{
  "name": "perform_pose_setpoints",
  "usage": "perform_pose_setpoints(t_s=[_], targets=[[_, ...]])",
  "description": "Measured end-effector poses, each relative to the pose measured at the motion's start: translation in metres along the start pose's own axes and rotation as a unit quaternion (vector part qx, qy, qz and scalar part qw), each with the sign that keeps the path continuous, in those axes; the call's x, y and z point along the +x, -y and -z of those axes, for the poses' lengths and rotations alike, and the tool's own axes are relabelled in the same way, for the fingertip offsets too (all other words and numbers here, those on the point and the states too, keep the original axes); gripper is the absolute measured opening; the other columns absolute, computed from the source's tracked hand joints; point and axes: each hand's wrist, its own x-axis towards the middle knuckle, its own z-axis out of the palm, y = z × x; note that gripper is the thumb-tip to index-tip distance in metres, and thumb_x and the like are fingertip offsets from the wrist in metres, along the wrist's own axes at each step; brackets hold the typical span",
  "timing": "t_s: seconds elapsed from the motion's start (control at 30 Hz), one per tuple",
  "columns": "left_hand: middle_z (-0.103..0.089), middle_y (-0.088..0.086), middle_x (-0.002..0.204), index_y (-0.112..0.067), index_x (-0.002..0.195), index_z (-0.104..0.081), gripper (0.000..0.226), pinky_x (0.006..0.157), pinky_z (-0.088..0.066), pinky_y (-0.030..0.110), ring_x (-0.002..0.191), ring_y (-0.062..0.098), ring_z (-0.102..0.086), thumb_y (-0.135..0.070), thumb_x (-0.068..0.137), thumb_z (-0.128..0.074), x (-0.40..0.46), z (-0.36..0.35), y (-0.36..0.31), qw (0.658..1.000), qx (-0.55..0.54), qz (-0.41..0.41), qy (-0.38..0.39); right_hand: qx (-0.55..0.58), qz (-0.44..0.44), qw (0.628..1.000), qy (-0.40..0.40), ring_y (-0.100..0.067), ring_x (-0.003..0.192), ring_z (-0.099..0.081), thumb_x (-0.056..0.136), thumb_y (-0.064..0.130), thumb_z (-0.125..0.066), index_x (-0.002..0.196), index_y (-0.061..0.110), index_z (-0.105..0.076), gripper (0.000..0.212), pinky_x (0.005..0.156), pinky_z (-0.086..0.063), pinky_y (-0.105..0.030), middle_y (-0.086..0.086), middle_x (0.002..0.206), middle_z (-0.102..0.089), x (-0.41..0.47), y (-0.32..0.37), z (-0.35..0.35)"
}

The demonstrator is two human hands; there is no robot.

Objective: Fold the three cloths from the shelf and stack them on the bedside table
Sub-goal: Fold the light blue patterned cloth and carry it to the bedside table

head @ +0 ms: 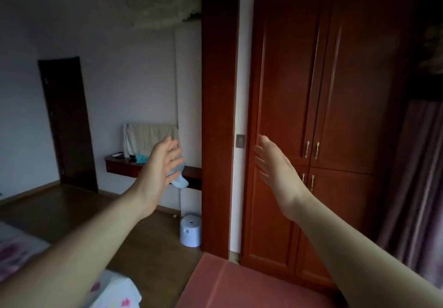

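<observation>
A dark wooden wall shelf (119, 167) hangs across the room. On it lie a teal cloth (141, 158) and a pale blue cloth (178, 180) that droops over the front edge. A beige cloth (148, 140) hangs behind them. My left hand (160, 171) is raised in the air with fingers spread, empty, and partly covers the pale blue cloth from my viewpoint. My right hand (275, 171) is raised beside it, palm inward, fingers apart, holding nothing. A red-brown surface (239, 286) lies directly below me; I cannot tell whether it is the bedside table.
A tall red-brown wardrobe (323, 116) stands on the right, its doors closed. A wooden door frame (219, 116) and white wall strip divide the view. A small white stool (190, 229) sits on the wood floor. A floral bed cover (21, 250) lies at lower left, a curtain (417, 187) at far right.
</observation>
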Motion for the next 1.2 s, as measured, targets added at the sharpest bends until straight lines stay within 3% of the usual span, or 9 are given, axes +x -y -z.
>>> perform_pose_setpoints(t_s=[0.13,0.27,0.47,0.6,0.77,0.93,1.03,1.2], targets=[[-0.049,-0.001,0.151,-0.024,0.15,-0.042,0.082,0.114,-0.035,0.039,0.133,0.013,-0.051,-0.067,0.08,-0.04,0.057,0.001,0.022,1.0,0.009,0.013,0.009,0.009,-0.015,1.0,0.002,-0.006,0.144,-0.04,0.093,0.077,-0.036,0.154,0.045,-0.033,0.069,0.124,-0.026,-0.048,0.018,0.158,-0.041,0.062,-0.028,-0.005],[-0.051,-0.003,0.15,-0.026,0.151,-0.042,0.083,0.118,-0.034,0.045,0.132,0.012,-0.052,-0.07,0.08,-0.041,0.13,0.009,0.061,1.0,0.024,0.011,-0.015,0.038,-0.015,0.999,0.013,-0.006,0.143,-0.041,0.097,0.071,-0.04,0.155,0.042,-0.035,0.065,0.124,-0.027,-0.045,0.016,0.157,-0.043,0.138,-0.071,-0.015],[-0.049,-0.001,0.151,-0.027,0.149,-0.043,0.076,0.107,-0.04,0.036,0.132,0.013,-0.052,-0.07,0.086,-0.038,0.25,0.013,0.107,0.998,0.034,0.008,-0.055,0.044,-0.001,0.998,0.055,-0.008,0.143,-0.041,0.096,0.072,-0.039,0.153,0.045,-0.036,0.064,0.122,-0.03,-0.044,0.015,0.158,-0.042,0.276,-0.131,-0.027],[-0.051,-0.002,0.15,-0.027,0.149,-0.044,0.082,0.115,-0.036,0.043,0.131,0.013,-0.052,-0.072,0.081,-0.04,0.332,0.023,0.129,0.994,0.045,0.012,-0.098,0.043,0.003,0.996,0.073,-0.006,0.144,-0.039,0.092,0.079,-0.038,0.152,0.046,-0.037,0.068,0.122,-0.029,-0.045,0.019,0.156,-0.043,0.37,-0.168,-0.038],[-0.051,0.0,0.149,-0.023,0.151,-0.041,0.064,0.116,-0.036,0.043,0.133,0.016,-0.051,-0.061,0.1,-0.034,0.404,0.044,0.16,0.988,0.054,0.015,-0.142,0.064,-0.011,0.993,0.094,-0.005,0.143,-0.039,0.091,0.08,-0.039,0.151,0.046,-0.037,0.069,0.123,-0.027,-0.047,0.02,0.155,-0.044,0.46,-0.213,-0.064],[-0.053,-0.001,0.147,-0.025,0.148,-0.045,0.058,0.116,-0.036,0.045,0.13,0.016,-0.053,-0.057,0.102,-0.033,0.469,0.076,0.19,0.983,0.041,0.01,-0.178,0.091,-0.017,0.989,0.113,-0.006,0.144,-0.039,0.089,0.078,-0.042,0.151,0.046,-0.038,0.07,0.124,-0.027,-0.046,0.019,0.156,-0.043,0.536,-0.248,-0.1],[-0.055,-0.002,0.145,-0.026,0.146,-0.047,0.057,0.116,-0.035,0.047,0.13,0.015,-0.054,-0.058,0.1,-0.034,0.512,0.1,0.213,0.982,0.017,0.004,-0.186,0.11,-0.011,0.988,0.112,-0.007,0.142,-0.042,0.095,0.072,-0.042,0.15,0.045,-0.04,0.061,0.122,-0.029,-0.043,0.018,0.151,-0.048,0.58,-0.266,-0.125],[-0.053,-0.001,0.147,-0.023,0.149,-0.045,0.059,0.115,-0.036,0.045,0.132,0.017,-0.052,-0.057,0.102,-0.033,0.587,0.143,0.252,0.983,0.029,0.016,-0.18,0.108,-0.01,0.988,0.109,0.001,0.125,-0.051,0.102,0.061,-0.039,0.134,0.051,-0.046,0.034,0.112,-0.036,-0.033,0.028,0.126,-0.054,0.657,-0.295,-0.175]])
